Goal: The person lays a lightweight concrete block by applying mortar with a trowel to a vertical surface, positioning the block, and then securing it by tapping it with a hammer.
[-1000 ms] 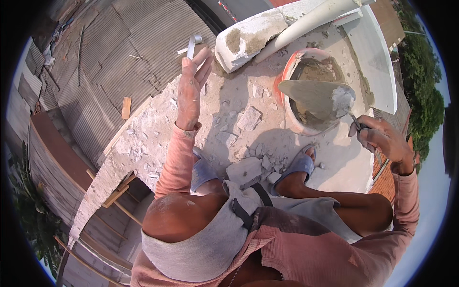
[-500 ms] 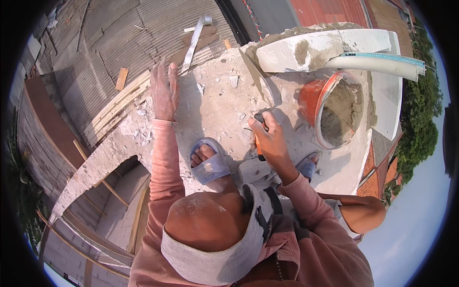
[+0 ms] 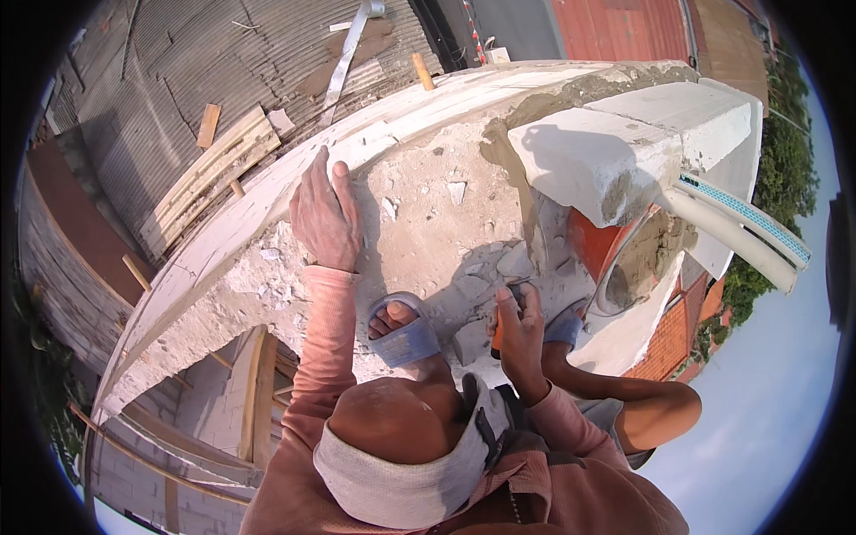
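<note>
My left hand (image 3: pixel 325 214) has its fingers stretched out over the pale, rubble-strewn concrete (image 3: pixel 423 187), near the light strip along its far edge. My right hand (image 3: pixel 517 339) grips an orange-and-black tool handle (image 3: pixel 497 334); a greyish blade above it, seen nearly edge-on, is hard to make out. Right of it an orange bucket (image 3: pixel 593 241) of grey mortar is partly behind white blocks (image 3: pixel 606 143). A white pipe (image 3: pixel 740 232) with blue hose-like material rests by the blocks and bucket. Broken chunks (image 3: pixel 471 339) lie between my sandalled feet.
An opening with wooden poles and a block wall (image 3: pixel 209 401) drops away at lower left. Corrugated roofing (image 3: pixel 178 71) lies beyond the left edge, with timber planks (image 3: pixel 209 178) and a metal strip. Tiled roofs (image 3: pixel 664 339) and trees are below on the right.
My right hand has brought the tool from above the bucket leftward and down to between my feet. My left hand lowered toward the concrete, fingers outstretched. The view has shifted.
</note>
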